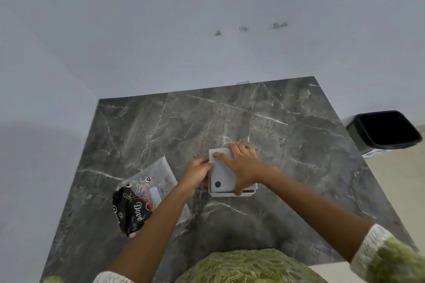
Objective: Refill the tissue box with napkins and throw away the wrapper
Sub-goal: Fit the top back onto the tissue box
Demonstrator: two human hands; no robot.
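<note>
Our right hand (243, 167) grips the lid (222, 173) on the box (230, 193); our left hand (197, 173) pinches its edge. We should press evenly. The wrapper (138, 200) waits left of our grip.

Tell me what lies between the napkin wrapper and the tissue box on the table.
In the head view, the left hand and its forearm cross that stretch, fingers at the tissue box lid's left edge. Otherwise only bare marble table separates it from the napkin wrapper.

Dark marble table (287, 122) against a pitted grey wall (138, 30).
</note>
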